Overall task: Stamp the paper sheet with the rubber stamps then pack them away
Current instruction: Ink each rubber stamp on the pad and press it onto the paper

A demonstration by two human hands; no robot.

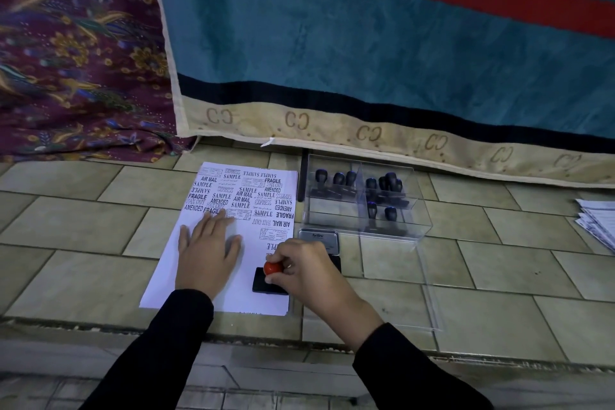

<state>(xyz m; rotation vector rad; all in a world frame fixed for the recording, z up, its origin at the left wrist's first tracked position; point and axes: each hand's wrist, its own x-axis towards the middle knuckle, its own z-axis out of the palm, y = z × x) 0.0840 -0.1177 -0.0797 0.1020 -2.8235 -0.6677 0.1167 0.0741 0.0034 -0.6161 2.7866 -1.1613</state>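
Note:
A white paper sheet (166, 280) lies on the tiled floor, its far half covered with black stamp prints. My left hand (204, 253) rests flat on the sheet, fingers spread. My right hand (309, 273) grips the red knob of a rubber stamp (270, 278), whose black base sits on the sheet's near right corner. A clear plastic box (366, 200) to the right holds several dark-handled stamps in compartments. An ink pad (318, 238) with its lid up lies just beyond my right hand, partly hidden by it.
The box's clear lid (429, 296) lies flat on the tiles right of my right hand. A stack of papers (595, 220) sits at the far right edge. A hanging teal blanket (366, 43) and a patterned cloth (76, 50) close off the back.

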